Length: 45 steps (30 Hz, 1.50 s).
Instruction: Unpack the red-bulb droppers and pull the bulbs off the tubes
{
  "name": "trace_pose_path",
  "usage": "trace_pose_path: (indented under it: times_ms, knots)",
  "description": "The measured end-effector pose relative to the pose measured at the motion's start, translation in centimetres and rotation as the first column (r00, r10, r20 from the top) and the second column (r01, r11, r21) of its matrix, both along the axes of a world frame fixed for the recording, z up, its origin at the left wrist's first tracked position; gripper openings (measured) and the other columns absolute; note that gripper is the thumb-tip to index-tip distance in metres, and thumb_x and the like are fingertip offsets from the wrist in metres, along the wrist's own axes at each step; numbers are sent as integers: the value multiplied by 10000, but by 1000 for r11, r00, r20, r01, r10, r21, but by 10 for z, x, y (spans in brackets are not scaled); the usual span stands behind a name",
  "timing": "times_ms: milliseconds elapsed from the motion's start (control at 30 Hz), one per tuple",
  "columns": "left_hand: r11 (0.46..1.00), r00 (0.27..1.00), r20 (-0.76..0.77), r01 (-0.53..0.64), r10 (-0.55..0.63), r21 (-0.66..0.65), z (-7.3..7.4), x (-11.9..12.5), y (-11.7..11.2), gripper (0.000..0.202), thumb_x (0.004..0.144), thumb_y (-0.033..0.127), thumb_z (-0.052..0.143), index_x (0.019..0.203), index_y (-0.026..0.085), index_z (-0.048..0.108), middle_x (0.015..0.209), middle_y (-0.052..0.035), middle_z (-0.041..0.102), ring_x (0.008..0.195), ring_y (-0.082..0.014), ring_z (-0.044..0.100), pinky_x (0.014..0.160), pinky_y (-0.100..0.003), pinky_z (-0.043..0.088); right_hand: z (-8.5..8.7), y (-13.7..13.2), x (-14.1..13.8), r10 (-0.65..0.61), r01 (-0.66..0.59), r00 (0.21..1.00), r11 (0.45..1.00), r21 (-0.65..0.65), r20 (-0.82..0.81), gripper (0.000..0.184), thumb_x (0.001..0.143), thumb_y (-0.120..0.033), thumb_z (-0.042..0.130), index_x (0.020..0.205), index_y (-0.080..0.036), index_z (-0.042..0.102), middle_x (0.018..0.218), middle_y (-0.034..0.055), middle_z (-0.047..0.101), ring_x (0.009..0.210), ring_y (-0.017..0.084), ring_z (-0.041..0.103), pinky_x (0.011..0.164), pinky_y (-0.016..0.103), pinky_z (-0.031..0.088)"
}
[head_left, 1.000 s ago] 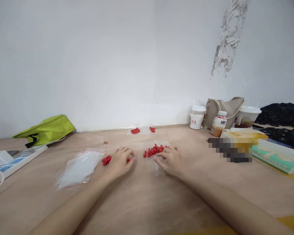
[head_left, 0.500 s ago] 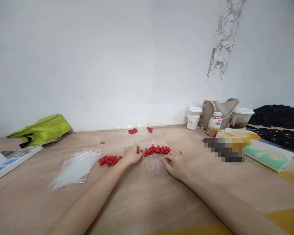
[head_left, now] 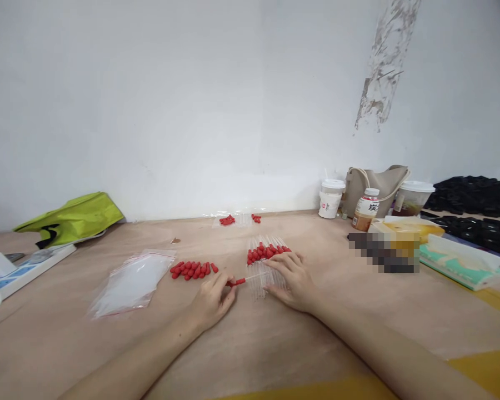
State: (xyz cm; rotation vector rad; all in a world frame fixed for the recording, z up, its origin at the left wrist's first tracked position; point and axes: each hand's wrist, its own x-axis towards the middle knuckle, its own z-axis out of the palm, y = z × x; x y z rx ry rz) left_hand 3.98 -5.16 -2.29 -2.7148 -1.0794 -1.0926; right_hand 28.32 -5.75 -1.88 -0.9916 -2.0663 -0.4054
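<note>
A row of clear glass droppers with red rubber bulbs (head_left: pixel 266 261) lies on the wooden table (head_left: pixel 250 333). My left hand (head_left: pixel 211 300) pinches the red bulb of one dropper (head_left: pixel 245 279) that lies sideways in front of the row. My right hand (head_left: pixel 294 280) rests on the clear tubes, with its fingers laid over them. A small pile of loose red bulbs (head_left: pixel 192 270) lies to the left of the row.
Clear zip bags (head_left: pixel 130 283) lie at the left, beside a green bag (head_left: pixel 70 218) and a power strip (head_left: pixel 20 272). More red bulbs (head_left: pixel 228 220) sit by the wall. Cups, a bottle (head_left: pixel 365 209), a beige bag, tissue packs and black parts stand at the right.
My left hand went from the loose bulbs to the row, then drew back toward me with one dropper pinched by its bulb. My right hand stayed on the tubes.
</note>
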Motion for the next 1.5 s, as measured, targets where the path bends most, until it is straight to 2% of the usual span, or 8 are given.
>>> trace_pose_path:
  times_ms: [267, 433, 567, 733, 867, 1167, 1333, 1500]
  knots:
    - [996, 996, 8, 87, -88, 33, 1, 4, 1, 92, 843, 164, 405, 866, 188, 491, 830, -39, 563, 791, -142, 559, 726, -273, 457, -9, 5, -14, 37, -42, 994, 998, 51, 104, 194, 844, -311, 481, 971, -259, 619, 747, 9, 610, 757, 142, 467, 823, 358, 260]
    - [995, 998, 13, 68, -69, 69, 1, 7, 2, 217, 838, 244, 469, 1044, 190, 513, 984, -79, 581, 911, -171, 547, 799, -307, 442, -9, 4, -16, 70, -72, 988, 997, 10, 136, 195, 857, -280, 446, 835, -230, 633, 674, 5, 572, 741, 142, 444, 807, 345, 255]
    - [990, 993, -87, 86, -76, 116, -1, 8, 7, 168, 849, 281, 478, 953, 209, 590, 821, -44, 643, 764, -160, 560, 728, -311, 424, -9, 2, -17, 86, -87, 987, 996, 3, 139, 195, 853, -276, 448, 821, -238, 637, 640, -1, 555, 722, 140, 429, 800, 344, 245]
    - [990, 990, -119, 89, -76, 109, -1, 7, 7, 176, 857, 300, 468, 852, 199, 612, 672, -25, 608, 659, -148, 522, 642, -288, 401, -9, 0, -15, 112, -114, 983, 993, 6, 149, 198, 841, -262, 458, 752, -235, 632, 570, -15, 520, 679, 133, 408, 803, 353, 234]
    - [992, 991, -120, 79, -67, 101, 0, 7, 4, 189, 858, 298, 465, 774, 190, 595, 649, -23, 579, 642, -151, 507, 627, -286, 391, -10, -2, -13, 136, -137, 981, 991, -1, 136, 212, 841, -252, 456, 720, -215, 627, 555, -16, 514, 669, 128, 396, 806, 345, 236]
    - [985, 984, -156, 111, -90, 132, 3, 7, -2, 212, 873, 221, 411, 749, 174, 576, 638, -37, 543, 642, -159, 465, 602, -283, 380, -10, -6, -9, 149, -146, 982, 989, -36, 118, 238, 847, -269, 443, 693, -213, 615, 558, -14, 523, 674, 130, 408, 797, 343, 249]
    - [994, 998, -28, 55, -52, 93, 4, -5, 0, 170, 862, 210, 433, 795, 181, 587, 679, -31, 586, 668, -153, 506, 644, -287, 411, -7, -5, 5, 99, -99, 995, 993, -58, -10, 252, 847, -275, 445, 690, -218, 635, 577, -5, 570, 673, 134, 447, 800, 347, 247]
    - [992, 978, 166, -123, 124, -18, 20, -17, -1, 176, 852, 267, 448, 881, 205, 610, 843, -34, 630, 796, -155, 570, 720, -270, 450, -5, -1, 8, -22, 5, 985, 995, -100, -171, 225, 846, -323, 470, 780, -239, 668, 636, -2, 629, 629, 115, 499, 770, 320, 259]
